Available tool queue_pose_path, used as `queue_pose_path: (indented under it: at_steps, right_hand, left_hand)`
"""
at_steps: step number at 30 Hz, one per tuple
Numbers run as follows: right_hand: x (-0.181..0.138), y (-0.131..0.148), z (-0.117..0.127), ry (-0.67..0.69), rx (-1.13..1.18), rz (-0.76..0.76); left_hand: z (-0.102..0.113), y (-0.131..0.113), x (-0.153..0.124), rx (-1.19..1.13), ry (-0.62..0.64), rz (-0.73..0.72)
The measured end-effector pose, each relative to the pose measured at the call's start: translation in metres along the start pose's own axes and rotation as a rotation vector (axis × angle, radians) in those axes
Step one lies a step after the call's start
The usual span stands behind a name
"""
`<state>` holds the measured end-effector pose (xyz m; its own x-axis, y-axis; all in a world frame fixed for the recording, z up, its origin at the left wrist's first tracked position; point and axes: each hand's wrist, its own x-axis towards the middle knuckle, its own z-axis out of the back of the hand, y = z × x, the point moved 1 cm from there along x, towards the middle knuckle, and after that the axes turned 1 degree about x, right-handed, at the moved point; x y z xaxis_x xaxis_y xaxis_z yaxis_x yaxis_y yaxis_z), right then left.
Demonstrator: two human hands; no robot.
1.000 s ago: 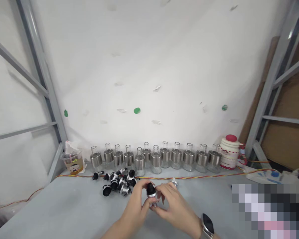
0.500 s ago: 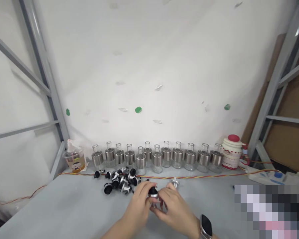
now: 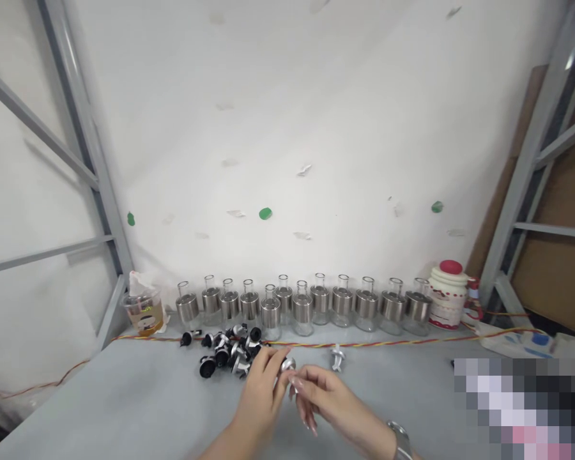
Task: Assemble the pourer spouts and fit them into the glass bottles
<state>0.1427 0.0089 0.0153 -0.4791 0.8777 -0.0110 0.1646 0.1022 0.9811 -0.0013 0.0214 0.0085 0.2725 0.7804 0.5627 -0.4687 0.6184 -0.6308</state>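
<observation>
L hand w/ silver pc; 12 btls, amber-liq cup behind

The held fitting looked shiny and metallic; the bottles were of smooth glass, their sleeves of satin metal; the tabletop was matt.

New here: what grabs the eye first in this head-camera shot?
Probably the row of glass bottles with metal sleeves, along the back of the grey table. Then the left hand and right hand, close together at front centre around a small silver-coloured part. The red-topped jar stands out at the row's right end.
</observation>
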Motion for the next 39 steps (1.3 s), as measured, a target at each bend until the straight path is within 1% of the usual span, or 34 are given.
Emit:
queue_pose_path:
  at_steps: [3,5,9,11,13,15,18,21,23,24,25,27,29,30,31,32,34,36,39]
  right_hand:
    - [-0.001,0.001,-0.001,-0.041,0.158,-0.009]
    - [-0.001,0.001,0.0,-0.065,0.266,-0.022]
    - [0.001,-0.004,0.003,-0.048,0.425,-0.069]
    - [0.002,-0.008,0.005,-0.024,0.482,-0.112]
    - [0.002,-0.011,0.006,0.012,0.511,-0.137]
    - [0.001,-0.013,0.006,0.04,0.508,-0.139]
    - [0.001,-0.014,0.006,0.013,0.477,-0.174]
    - [0.004,-0.017,0.005,-0.071,0.33,-0.158]
    - [0.006,-0.02,0.004,-0.133,0.109,-0.105]
    - [0.006,-0.021,0.004,-0.169,-0.044,-0.066]
    - [0.005,-0.021,0.005,-0.206,-0.22,-0.004]
    - [0.002,-0.02,0.007,-0.25,-0.62,0.196]
    - [-0.002,-0.017,0.009,-0.239,-0.985,0.403]
    - [-0.004,-0.015,0.01,-0.218,-1.116,0.468]
    - [-0.006,-0.013,0.011,-0.2,-1.202,0.496]
    - [-0.007,-0.011,0.012,-0.191,-1.24,0.499]
    - [-0.008,-0.009,0.012,-0.196,-1.192,0.49]
    - [-0.007,-0.009,0.01,-0.22,-1.062,0.466]
    - [0.0,-0.015,0.006,-0.267,-0.827,0.352]
  left_hand:
    - [-0.004,0.005,-0.002,-0.051,0.007,0.015]
    - [-0.005,0.007,-0.002,-0.037,0.006,0.011]
    - [-0.005,0.008,0.0,0.241,0.007,-0.067]
    - [-0.005,0.009,0.0,0.31,0.047,-0.084]
    - [-0.006,0.011,-0.001,0.251,0.071,-0.059]
    - [-0.009,0.012,-0.001,0.129,0.054,0.012]
    - [-0.015,0.013,-0.002,-0.004,0.014,0.15]
    - [-0.021,0.013,-0.004,-0.067,0.0,0.265]
    - [-0.022,0.012,-0.003,-0.114,-0.015,0.338]
    - [-0.022,0.012,-0.003,-0.15,-0.022,0.375]
    - [-0.022,0.012,-0.002,-0.203,-0.015,0.422]
    - [-0.021,0.013,0.001,-0.328,0.022,0.522]
    - [-0.021,0.013,0.003,-0.434,0.092,0.625]
    - [-0.022,0.014,0.003,-0.465,0.129,0.68]
    - [-0.023,0.014,0.003,-0.473,0.141,0.708]
    - [-0.024,0.014,0.002,-0.466,0.13,0.708]
    - [-0.025,0.014,-0.001,-0.437,0.068,0.65]
    - [-0.026,0.013,-0.004,-0.342,-0.028,0.525]
    - [-0.026,0.016,-0.008,-0.12,-0.083,0.375]
